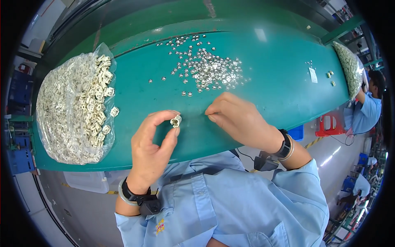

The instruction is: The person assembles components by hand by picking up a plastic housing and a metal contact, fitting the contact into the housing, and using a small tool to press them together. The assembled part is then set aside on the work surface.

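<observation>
We are working at the green table (263,74), beside the clear bag of white plastic parts (70,111) and the pile of small metal pieces (207,70). Our right hand (240,119) is resting on the table with fingers curled; whether it is grasping something, we cannot tell. Our left hand (150,150) is pinching one white plastic part (176,120) above the table's near edge.

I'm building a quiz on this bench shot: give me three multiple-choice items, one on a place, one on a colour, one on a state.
1. Where is the clear bag of white plastic parts?
A. person's left
B. person's right
C. in the lap

2. What colour is the table top?
A. red
B. green
C. grey

3. The left hand:
A. lies flat and open
B. pinches a small white part
C. grips the bag

Key:
1 A, it lies at the table's left end.
2 B, green all over.
3 B, the part sits between thumb and fingertip.
</observation>
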The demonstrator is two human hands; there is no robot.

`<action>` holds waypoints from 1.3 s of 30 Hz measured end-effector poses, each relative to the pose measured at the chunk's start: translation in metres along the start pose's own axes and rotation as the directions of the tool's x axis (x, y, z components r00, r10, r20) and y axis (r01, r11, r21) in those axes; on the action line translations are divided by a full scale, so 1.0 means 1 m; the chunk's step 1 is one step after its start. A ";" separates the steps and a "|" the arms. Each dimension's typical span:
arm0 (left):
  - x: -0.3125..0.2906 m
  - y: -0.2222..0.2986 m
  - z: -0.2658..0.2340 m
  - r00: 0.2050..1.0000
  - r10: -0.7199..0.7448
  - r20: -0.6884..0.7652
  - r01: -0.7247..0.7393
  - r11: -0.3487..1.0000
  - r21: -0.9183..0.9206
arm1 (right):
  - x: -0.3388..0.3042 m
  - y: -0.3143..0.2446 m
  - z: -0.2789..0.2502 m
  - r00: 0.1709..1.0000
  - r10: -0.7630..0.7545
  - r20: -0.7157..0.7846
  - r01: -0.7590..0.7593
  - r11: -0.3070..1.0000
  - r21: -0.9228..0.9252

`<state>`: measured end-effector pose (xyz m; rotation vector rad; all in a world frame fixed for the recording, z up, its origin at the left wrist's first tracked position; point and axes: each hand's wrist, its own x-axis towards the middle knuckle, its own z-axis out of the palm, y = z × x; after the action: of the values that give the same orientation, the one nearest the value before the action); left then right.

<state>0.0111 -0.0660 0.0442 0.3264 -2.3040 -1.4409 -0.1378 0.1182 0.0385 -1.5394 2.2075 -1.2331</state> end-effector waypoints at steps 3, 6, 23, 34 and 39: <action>0.010 0.002 -0.003 0.990 0.133 0.039 -0.134 0.990 0.038 | -0.006 0.005 -0.003 1.000 0.005 -0.021 -0.005 1.000 0.000; 0.018 0.017 -0.002 0.979 0.151 0.136 -0.176 0.966 0.191 | -0.012 0.012 -0.005 0.999 -0.008 -0.052 0.006 0.999 -0.038; 0.031 0.018 -0.006 0.949 0.010 0.316 -0.146 0.899 0.413 | -0.016 0.028 -0.007 0.999 -0.044 -0.013 0.041 0.980 -0.196; -0.003 -0.014 0.011 0.975 -0.149 0.162 0.185 0.955 -0.233 | 0.017 0.021 0.006 0.993 -0.070 0.100 0.095 0.957 -0.275; -0.006 -0.018 0.013 0.989 -0.075 0.130 0.088 0.991 -0.098 | 0.021 0.022 0.006 0.983 -0.086 0.160 0.132 0.944 -0.303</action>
<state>0.0100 -0.0612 0.0214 0.3101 -2.3274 -1.6589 -0.1595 0.0999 0.0251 -1.8246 2.3332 -0.7911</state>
